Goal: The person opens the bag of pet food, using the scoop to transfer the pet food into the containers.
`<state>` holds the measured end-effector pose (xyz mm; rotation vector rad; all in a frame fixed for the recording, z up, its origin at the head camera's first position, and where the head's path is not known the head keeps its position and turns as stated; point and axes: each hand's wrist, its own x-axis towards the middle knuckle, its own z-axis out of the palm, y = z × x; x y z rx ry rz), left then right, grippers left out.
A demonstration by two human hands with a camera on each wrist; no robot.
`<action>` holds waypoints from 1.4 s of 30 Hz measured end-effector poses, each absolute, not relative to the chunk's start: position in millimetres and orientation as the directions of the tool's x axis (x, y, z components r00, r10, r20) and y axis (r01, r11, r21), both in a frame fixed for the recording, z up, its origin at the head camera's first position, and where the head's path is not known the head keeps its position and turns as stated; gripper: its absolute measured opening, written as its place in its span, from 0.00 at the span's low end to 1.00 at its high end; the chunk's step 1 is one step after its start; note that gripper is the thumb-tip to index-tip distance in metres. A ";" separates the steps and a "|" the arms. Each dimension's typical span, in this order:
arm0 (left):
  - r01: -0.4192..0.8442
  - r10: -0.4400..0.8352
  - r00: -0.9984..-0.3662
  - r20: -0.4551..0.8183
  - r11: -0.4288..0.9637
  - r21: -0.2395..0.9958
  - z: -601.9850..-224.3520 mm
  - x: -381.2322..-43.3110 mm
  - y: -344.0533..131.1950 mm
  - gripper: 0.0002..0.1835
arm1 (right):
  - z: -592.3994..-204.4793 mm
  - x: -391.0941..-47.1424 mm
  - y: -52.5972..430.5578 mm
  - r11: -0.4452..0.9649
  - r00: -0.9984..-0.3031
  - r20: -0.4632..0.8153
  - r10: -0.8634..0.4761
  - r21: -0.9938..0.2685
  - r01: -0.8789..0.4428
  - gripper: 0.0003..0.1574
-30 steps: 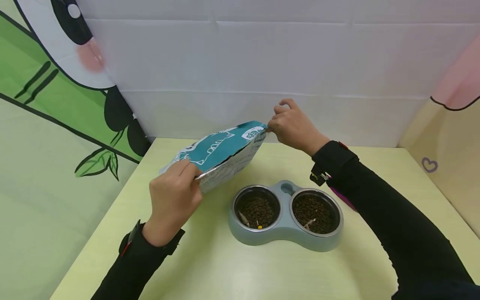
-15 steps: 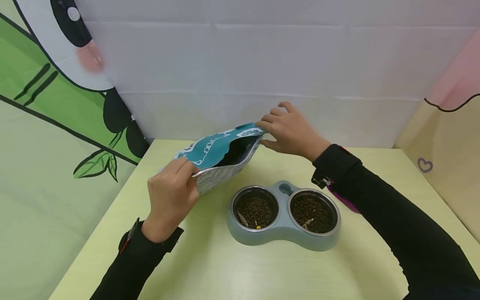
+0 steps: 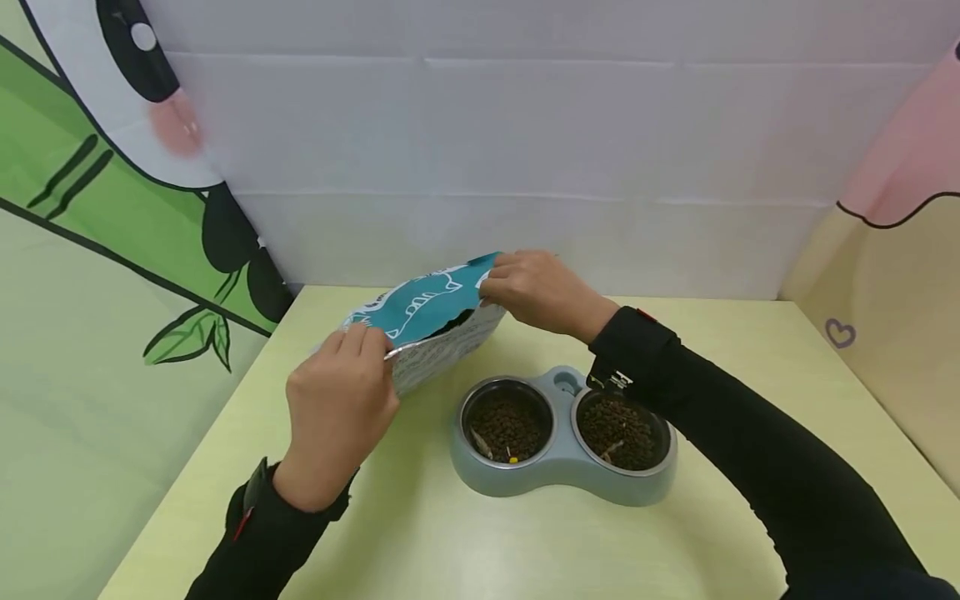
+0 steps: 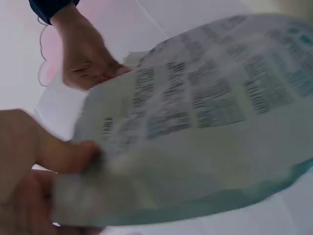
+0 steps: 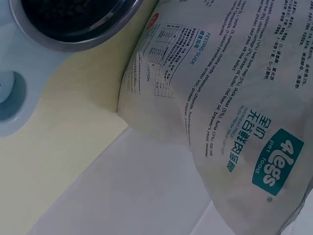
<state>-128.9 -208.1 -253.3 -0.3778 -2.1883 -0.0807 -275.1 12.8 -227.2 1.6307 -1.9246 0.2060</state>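
A teal and white pet food bag (image 3: 431, 304) hangs tilted behind the bowls, its mouth partly gaping with a dark slit. My left hand (image 3: 341, 404) grips the near left corner of the mouth; in the left wrist view its thumb (image 4: 68, 155) presses on the printed side. My right hand (image 3: 536, 292) pinches the mouth edge farther right. The right wrist view shows the bag's printed side (image 5: 195, 73), with that hand out of sight. Below stands a blue-grey double feeder (image 3: 555, 479), with brown kibble in its left bowl (image 3: 510, 429) and right bowl (image 3: 618, 429).
The feeder stands on a pale yellow table (image 3: 465, 554). A white backdrop (image 3: 487, 125) rises behind the table's far edge. A cartoon-printed sheet (image 3: 97, 275) is at the left, another printed sheet (image 3: 885, 283) at the right. My right sleeve (image 3: 735, 425) crosses over the right bowl's edge.
My right hand opened on the bag's right corner, then moved left and slightly down along the mouth to pinch it again. The mouth gaped wider, then narrowed. My left hand keeps its grip.
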 end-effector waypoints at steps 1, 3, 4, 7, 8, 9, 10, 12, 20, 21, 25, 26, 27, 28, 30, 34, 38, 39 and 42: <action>0.252 0.245 -0.585 0.773 0.961 -0.113 -250.6 -127.5 -202.9 0.08 | -227.3 -275.6 12.5 0.229 -0.058 0.530 -0.846 0.263 -0.937 0.04; 0.181 0.254 -0.622 0.741 0.967 -0.180 -246.2 -128.7 -189.6 0.17 | -227.1 -276.5 12.2 0.226 -0.048 0.527 -0.849 0.280 -0.933 0.06; 0.150 0.260 -0.636 0.727 0.965 -0.214 -244.6 -131.1 -182.5 0.22 | -226.9 -277.1 12.3 0.230 -0.046 0.524 -0.851 0.291 -0.929 0.07; 0.100 0.288 -0.642 0.710 0.950 -0.296 -244.7 -144.7 -163.1 0.29 | -225.9 -278.3 12.3 0.247 -0.045 0.519 -0.853 0.327 -0.912 0.10; 0.093 0.301 -0.631 0.715 0.944 -0.316 -246.4 -150.2 -158.6 0.26 | -225.7 -278.2 12.1 0.250 -0.044 0.517 -0.855 0.336 -0.908 0.11; 0.086 0.314 -0.621 0.718 0.938 -0.336 -248.5 -155.1 -155.5 0.21 | -225.5 -278.2 11.8 0.251 -0.042 0.517 -0.855 0.340 -0.906 0.12; 0.087 0.327 -0.610 0.721 0.933 -0.349 -250.5 -159.4 -153.8 0.17 | -225.5 -278.3 11.3 0.251 -0.041 0.516 -0.856 0.345 -0.904 0.13; 0.104 0.357 -0.588 0.726 0.923 -0.370 -255.1 -165.8 -153.9 0.12 | -225.8 -278.0 10.0 0.242 -0.035 0.514 -0.857 0.342 -0.908 0.13; 0.242 0.470 -0.519 0.714 0.882 -0.404 -260.2 -176.2 -168.3 0.10 | -221.7 -271.6 8.5 0.248 -0.040 0.470 -0.882 0.389 -0.887 0.11; 0.252 0.475 -0.511 0.716 0.879 -0.404 -260.0 -176.7 -169.7 0.10 | -221.6 -269.9 6.5 0.240 -0.026 0.461 -0.887 0.413 -0.879 0.08; 0.259 0.480 -0.479 0.736 0.878 -0.403 -262.1 -178.2 -173.9 0.13 | -222.2 -261.8 -4.2 0.192 0.053 0.430 -0.901 0.506 -0.841 0.10; 0.258 0.476 -0.470 0.744 0.880 -0.400 -262.8 -178.6 -174.6 0.13 | -222.8 -260.2 -6.7 0.180 0.067 0.421 -0.905 0.520 -0.835 0.09; 0.257 0.471 -0.461 0.752 0.882 -0.395 -263.3 -178.7 -175.1 0.14 | -223.3 -258.9 -9.0 0.171 0.078 0.416 -0.906 0.529 -0.831 0.08; 0.253 0.467 -0.452 0.760 0.884 -0.392 -264.1 -178.8 -175.2 0.15 | -224.0 -258.3 -10.3 0.166 0.084 0.409 -0.909 0.540 -0.825 0.09; 0.243 0.461 -0.442 0.770 0.887 -0.391 -265.6 -179.0 -175.5 0.16 | -224.9 -257.7 -11.7 0.159 0.090 0.399 -0.913 0.549 -0.820 0.09; 0.226 0.455 -0.436 0.776 0.890 -0.395 -266.0 -178.8 -175.3 0.16 | -225.4 -260.0 -11.2 0.145 0.102 0.387 -0.916 0.558 -0.817 0.06; 0.239 0.453 -0.439 0.776 0.891 -0.386 -265.7 -177.8 -175.8 0.12 | -226.1 -266.6 -5.6 0.117 0.099 0.381 -0.919 0.506 -0.854 0.06; 0.247 0.454 -0.444 0.772 0.891 -0.382 -265.7 -177.6 -175.9 0.11 | -226.7 -269.1 -3.1 0.118 0.091 0.379 -0.921 0.493 -0.862 0.08; 0.266 0.452 -0.464 0.762 0.891 -0.367 -266.0 -176.7 -175.6 0.08 | -228.9 -277.0 6.5 0.128 0.065 0.377 -0.924 0.466 -0.875 0.10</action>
